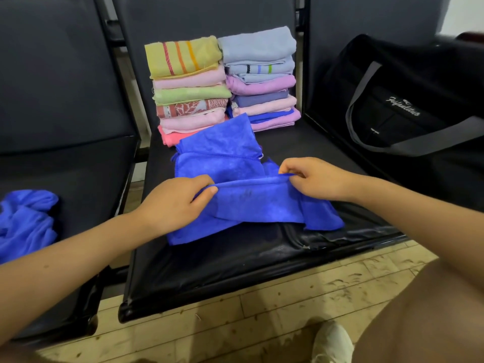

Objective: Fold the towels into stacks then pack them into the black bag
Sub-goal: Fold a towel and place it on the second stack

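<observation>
A bright blue towel (235, 184) lies part-folded on the middle black seat (235, 260). My left hand (175, 203) pinches its raised fold at the left end, thumb on top. My right hand (314, 176) pinches the same fold at the right end. Behind the towel, against the seat back, stand two stacks of folded towels: the left stack (190, 87) topped by a yellow striped one, the right stack (262, 77) topped by a pale blue one. The black bag (408, 100) with grey straps sits on the right seat.
Another crumpled blue towel (26, 224) lies on the left seat (65, 179). Metal frame bars separate the seats. Below the seats' front edges is a worn wooden floor (248, 323), with my shoe (332, 341) and knee at the lower right.
</observation>
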`<state>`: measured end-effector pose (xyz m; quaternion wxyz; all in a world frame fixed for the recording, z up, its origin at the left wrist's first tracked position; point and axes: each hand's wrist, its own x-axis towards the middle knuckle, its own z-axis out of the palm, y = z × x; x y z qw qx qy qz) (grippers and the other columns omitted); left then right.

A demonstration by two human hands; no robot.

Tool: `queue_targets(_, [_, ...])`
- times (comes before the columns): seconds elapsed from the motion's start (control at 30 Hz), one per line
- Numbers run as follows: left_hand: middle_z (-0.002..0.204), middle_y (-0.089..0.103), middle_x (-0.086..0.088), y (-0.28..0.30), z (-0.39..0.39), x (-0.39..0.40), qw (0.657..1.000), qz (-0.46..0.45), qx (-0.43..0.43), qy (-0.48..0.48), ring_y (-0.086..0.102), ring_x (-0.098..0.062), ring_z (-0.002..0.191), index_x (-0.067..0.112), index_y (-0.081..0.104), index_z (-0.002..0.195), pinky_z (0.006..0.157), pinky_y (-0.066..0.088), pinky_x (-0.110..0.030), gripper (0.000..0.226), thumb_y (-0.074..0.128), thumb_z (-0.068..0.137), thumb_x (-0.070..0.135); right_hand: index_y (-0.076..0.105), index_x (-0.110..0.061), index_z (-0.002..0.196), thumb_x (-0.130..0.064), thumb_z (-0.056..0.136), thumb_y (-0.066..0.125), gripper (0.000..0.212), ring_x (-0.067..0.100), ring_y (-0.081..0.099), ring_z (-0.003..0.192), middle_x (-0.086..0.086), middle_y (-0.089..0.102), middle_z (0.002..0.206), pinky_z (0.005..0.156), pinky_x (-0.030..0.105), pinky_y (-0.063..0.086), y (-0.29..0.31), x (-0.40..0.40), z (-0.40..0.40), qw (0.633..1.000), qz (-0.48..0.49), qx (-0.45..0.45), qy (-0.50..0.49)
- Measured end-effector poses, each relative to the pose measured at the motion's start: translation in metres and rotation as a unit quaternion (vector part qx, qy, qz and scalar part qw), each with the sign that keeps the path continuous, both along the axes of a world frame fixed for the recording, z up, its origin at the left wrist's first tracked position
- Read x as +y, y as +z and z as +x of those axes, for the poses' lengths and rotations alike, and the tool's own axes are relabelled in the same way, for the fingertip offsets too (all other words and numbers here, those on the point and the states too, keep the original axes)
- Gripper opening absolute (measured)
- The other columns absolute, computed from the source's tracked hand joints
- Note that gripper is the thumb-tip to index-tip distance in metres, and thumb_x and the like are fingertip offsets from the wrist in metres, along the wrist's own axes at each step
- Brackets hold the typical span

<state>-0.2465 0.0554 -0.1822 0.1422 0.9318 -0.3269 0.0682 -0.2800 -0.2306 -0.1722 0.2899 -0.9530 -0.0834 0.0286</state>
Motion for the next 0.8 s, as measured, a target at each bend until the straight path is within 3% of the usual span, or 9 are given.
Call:
queue_targets(0.07, [0.065,0.053,0.015,0.0,0.001,0.002,0.998,-0.044,0.053,-0.006,0.053,-0.005,0.065,0.022,0.06,0.103,0.066,0.042,-0.026,0.023,0.04,0.1,0.033,0.062,-0.017,0.093,0.003,0.085,0.044,0.028,-0.006,0.051,0.066,-0.011,0.059,0.079,0.063,0.009,0.039,0.002,-0.001,0.0,0.999,-0.028,-0.015,0.008])
queue_targets(0.13, [0.072,0.056,0.017,0.0,0.001,0.004,0.992,-0.079,0.094,0.003,0.055,0.0,0.072,0.026,0.059,0.113,0.066,0.039,-0.014,0.021,0.042,0.1,0.025,0.064,-0.016,0.092,0.001,0.083,0.047,0.025,0.0,0.052,0.066,-0.005,0.061,0.08,0.065,0.015,0.041,0.002,-0.004,0.001,0.998,-0.058,-0.016,0.011])
queue_targets(0.23, [0.081,0.06,0.013,-0.003,0.003,0.005,0.99,-0.097,0.1,0.028,0.055,-0.007,0.076,0.027,0.059,0.116,0.067,0.036,-0.02,0.022,0.051,0.096,0.023,0.062,-0.016,0.087,-0.005,0.08,0.054,0.016,0.013,0.055,0.074,-0.003,0.061,0.085,0.074,0.032,0.049,0.001,-0.008,0.005,0.988,-0.152,-0.003,0.018])
queue_targets(0.33, [0.087,0.064,0.011,-0.004,0.007,0.007,0.991,-0.104,0.069,0.056,0.056,-0.012,0.082,0.024,0.061,0.096,0.067,0.036,-0.024,0.007,0.059,0.092,0.03,0.066,-0.013,0.089,-0.01,0.078,0.055,0.016,0.022,0.058,0.081,0.0,0.063,0.087,0.073,0.036,0.051,0.0,-0.016,0.012,0.973,-0.232,0.01,-0.013])
queue_targets(0.43, [0.063,0.053,0.001,-0.005,0.013,0.009,0.991,-0.101,0.051,0.072,0.051,-0.015,0.064,0.022,0.051,0.068,0.059,0.036,-0.029,0.028,0.056,0.093,0.033,0.068,-0.013,0.087,-0.009,0.081,0.053,0.017,0.022,0.057,0.079,-0.001,0.062,0.078,0.072,0.033,0.05,0.001,-0.026,0.017,0.975,-0.213,0.028,-0.057])
queue_targets(0.5, [0.059,0.048,-0.003,-0.005,0.016,0.01,0.993,-0.082,0.037,0.076,0.048,-0.02,0.06,0.017,0.048,0.066,0.057,0.035,-0.033,0.034,0.051,0.095,0.035,0.069,-0.013,0.086,-0.006,0.084,0.052,0.018,0.021,0.058,0.077,-0.001,0.062,0.076,0.073,0.031,0.049,0.001,-0.033,0.021,0.984,-0.155,0.031,-0.082])
queue_targets(0.6, [0.07,0.059,-0.004,-0.006,0.021,0.012,0.995,-0.067,0.018,0.075,0.056,-0.027,0.071,0.014,0.061,0.086,0.065,0.041,-0.037,0.033,0.044,0.097,0.039,0.068,-0.015,0.083,-0.01,0.088,0.053,0.017,0.018,0.058,0.077,-0.004,0.062,0.075,0.072,0.028,0.046,-0.003,-0.04,0.031,0.988,-0.092,0.016,-0.12])
queue_targets(0.7, [0.092,0.067,0.001,-0.007,0.024,0.013,0.997,-0.035,0.006,0.072,0.062,-0.024,0.091,0.03,0.06,0.123,0.07,0.042,-0.03,0.029,0.05,0.096,0.028,0.068,-0.018,0.081,-0.02,0.087,0.061,0.01,0.016,0.059,0.08,-0.005,0.062,0.077,0.074,0.027,0.045,-0.012,-0.044,0.048,0.984,-0.068,-0.032,-0.16])
queue_targets(0.8, [0.107,0.067,0.003,-0.011,0.028,0.012,0.998,0.006,-0.007,0.067,0.062,-0.021,0.099,0.033,0.058,0.124,0.077,0.045,-0.03,0.034,0.052,0.092,0.023,0.067,-0.02,0.084,-0.024,0.087,0.064,0.005,0.015,0.058,0.087,-0.005,0.06,0.087,0.078,0.028,0.045,-0.025,-0.043,0.068,0.983,-0.072,-0.06,-0.156])
